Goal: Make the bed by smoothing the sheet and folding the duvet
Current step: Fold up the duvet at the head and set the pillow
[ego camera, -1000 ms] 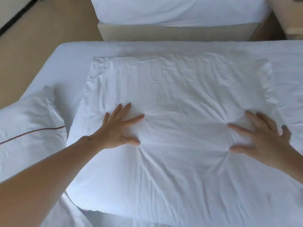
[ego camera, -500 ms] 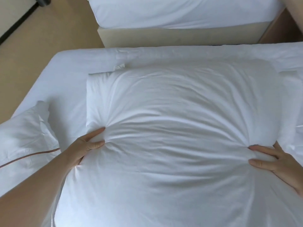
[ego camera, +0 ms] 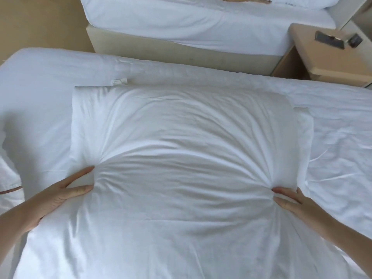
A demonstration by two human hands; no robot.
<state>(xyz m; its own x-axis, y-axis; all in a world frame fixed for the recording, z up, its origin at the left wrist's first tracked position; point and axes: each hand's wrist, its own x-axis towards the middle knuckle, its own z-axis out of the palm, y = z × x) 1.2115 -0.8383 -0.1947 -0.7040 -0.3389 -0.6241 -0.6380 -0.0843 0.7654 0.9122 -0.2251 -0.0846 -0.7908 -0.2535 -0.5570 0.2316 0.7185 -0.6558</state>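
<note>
Your left hand [ego camera: 54, 195] and right hand [ego camera: 296, 206] grip the folded duvet's [ego camera: 187, 178] opposite sides, fingers [ego camera: 80, 174] pinching bunched fabric.

- Two arms come in from the lower corners, and both are bare from the frame edge down to the wrist; no sleeve or cuff shows on either.
- The left hand [ego camera: 60, 195] wears no glove, ring or band that I can make out.
- The right hand [ego camera: 295, 205] is just as plain, with a bare wrist.
- The fingers [ego camera: 79, 191] are slim, with short, unpainted nails.
- Nothing else of the person is in view.
</note>
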